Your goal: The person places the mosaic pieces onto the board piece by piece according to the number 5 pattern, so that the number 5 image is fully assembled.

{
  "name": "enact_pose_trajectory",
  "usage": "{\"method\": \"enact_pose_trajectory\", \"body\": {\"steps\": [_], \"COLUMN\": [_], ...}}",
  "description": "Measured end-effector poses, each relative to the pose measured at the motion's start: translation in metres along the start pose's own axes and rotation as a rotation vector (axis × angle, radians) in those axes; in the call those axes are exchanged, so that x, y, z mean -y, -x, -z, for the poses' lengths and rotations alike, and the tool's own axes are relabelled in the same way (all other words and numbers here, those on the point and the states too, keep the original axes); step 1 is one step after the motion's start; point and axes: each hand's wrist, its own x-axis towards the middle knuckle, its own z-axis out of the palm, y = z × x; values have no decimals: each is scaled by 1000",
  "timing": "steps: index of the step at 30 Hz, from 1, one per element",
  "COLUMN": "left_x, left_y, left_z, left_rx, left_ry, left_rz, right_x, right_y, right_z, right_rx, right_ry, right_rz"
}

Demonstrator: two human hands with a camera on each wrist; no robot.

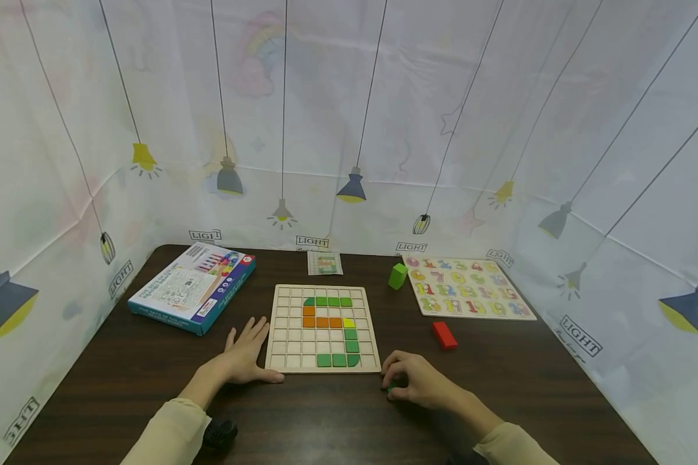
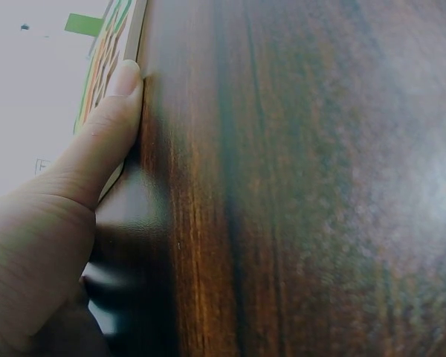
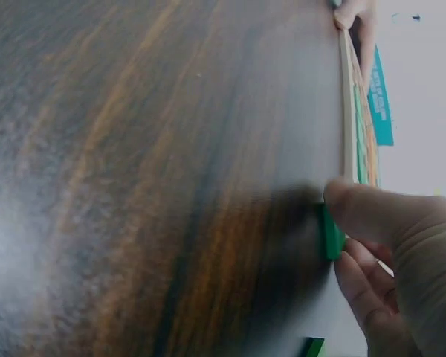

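A square wooden grid board (image 1: 280, 329) lies on the table. Green, orange and yellow pieces fill some of its cells in a bent line. At its lower left corner my left hand (image 1: 243, 356) rests with fingers spread, and its thumb (image 2: 108, 123) touches the front edge. Just off the lower right corner, my right hand (image 1: 415, 381) pinches a small green block (image 3: 332, 234) between thumb and fingers. Most of that block is hidden in the head view. A second green piece (image 3: 312, 346) shows at the bottom of the right wrist view.
Behind the board lies a small pattern card (image 1: 325, 263). At the left is a blue and white box (image 1: 193, 284). Towards the right are a light green block (image 1: 398, 276), a red block (image 1: 444, 335) and a number puzzle board (image 1: 468, 287). A printed curtain (image 1: 337, 129) hangs behind the table.
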Motion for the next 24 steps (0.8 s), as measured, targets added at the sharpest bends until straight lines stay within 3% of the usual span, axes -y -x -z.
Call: {"method": "enact_pose_trajectory", "body": {"steps": [8,18,24], "left_x": [2,2,2], "left_y": [0,0,-1], "left_z": [-1,-1,-1], "left_rx": [-5,-3,2], "left_ry": [2,5,2], "left_rz": [-10,-10,-1], "right_x": [-1,-2,-3], "right_y": [0,-2,-8], "right_z": [-2,0,-1], "right_rx": [-109,-101,-169], "right_ry": [12,-30,-55], "right_rz": [-64,-81,-79]}}
